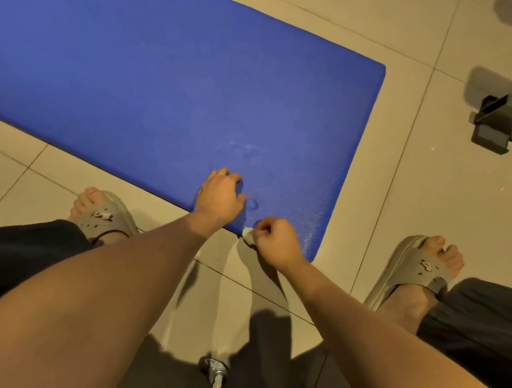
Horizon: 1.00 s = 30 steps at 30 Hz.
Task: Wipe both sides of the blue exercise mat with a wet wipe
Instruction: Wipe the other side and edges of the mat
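Here the mat [167, 88] lies flat on the floor [429, 213]. The right hand [277, 240] clutches the wipe [248, 234] at its near edge; the left hand [219, 196] sits bent-fingered on top, grip unclear. Best wipe in overlapping strokes.

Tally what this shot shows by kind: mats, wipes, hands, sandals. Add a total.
Mats: 1, the blue mat
Wipes: 1, the wipe
Hands: 2, the left hand and the right hand
Sandals: 2, the left sandal and the right sandal
Total: 6
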### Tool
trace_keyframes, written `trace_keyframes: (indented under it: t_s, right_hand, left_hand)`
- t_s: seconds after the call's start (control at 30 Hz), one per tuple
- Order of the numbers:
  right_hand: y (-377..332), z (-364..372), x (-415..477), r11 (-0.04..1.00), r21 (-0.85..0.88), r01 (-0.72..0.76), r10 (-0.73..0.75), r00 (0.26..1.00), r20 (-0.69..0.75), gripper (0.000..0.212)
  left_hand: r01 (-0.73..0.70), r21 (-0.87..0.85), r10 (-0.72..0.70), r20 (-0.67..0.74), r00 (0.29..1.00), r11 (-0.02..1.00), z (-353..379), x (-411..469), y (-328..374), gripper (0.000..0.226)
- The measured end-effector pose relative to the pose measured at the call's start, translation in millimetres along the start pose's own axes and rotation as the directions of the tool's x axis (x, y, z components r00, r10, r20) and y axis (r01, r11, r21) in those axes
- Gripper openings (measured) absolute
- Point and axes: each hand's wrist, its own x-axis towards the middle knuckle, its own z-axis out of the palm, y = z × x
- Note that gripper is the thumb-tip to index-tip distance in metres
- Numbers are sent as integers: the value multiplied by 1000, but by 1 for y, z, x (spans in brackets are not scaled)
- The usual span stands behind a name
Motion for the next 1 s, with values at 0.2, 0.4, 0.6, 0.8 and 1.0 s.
trace_keyframes:
  t_s: [0.2, 0.4, 0.6, 0.8, 1.0]
  right_hand:
    - [-5, -52, 19, 848, 423, -319, 165, 918, 360, 19]
    - [-1, -85, 49, 995, -41, -94, 102, 958, 269, 19]
    - [13, -144, 81, 573, -790, 220, -30, 968, 248, 84]
    - [28, -137, 84, 545, -786, 292, -5, 939, 345, 108]
    - [24, -141, 84, 554, -777, 299, -7, 935, 355, 103]
  left_hand:
    - [16, -113, -7, 82, 997, 994, 16, -62, 15, 7]
    - [154, -231, -152, 27, 988, 961, 54, -80, 38, 33]
    - [155, -186, -169, -59, 984, 970, 52, -83, 34, 9]
    - [323, -333, -409, -232, 883, 886, 30, -86, -32, 6]
    - [314, -459, -417, -142, 898, 831, 46, -75, 9, 12]
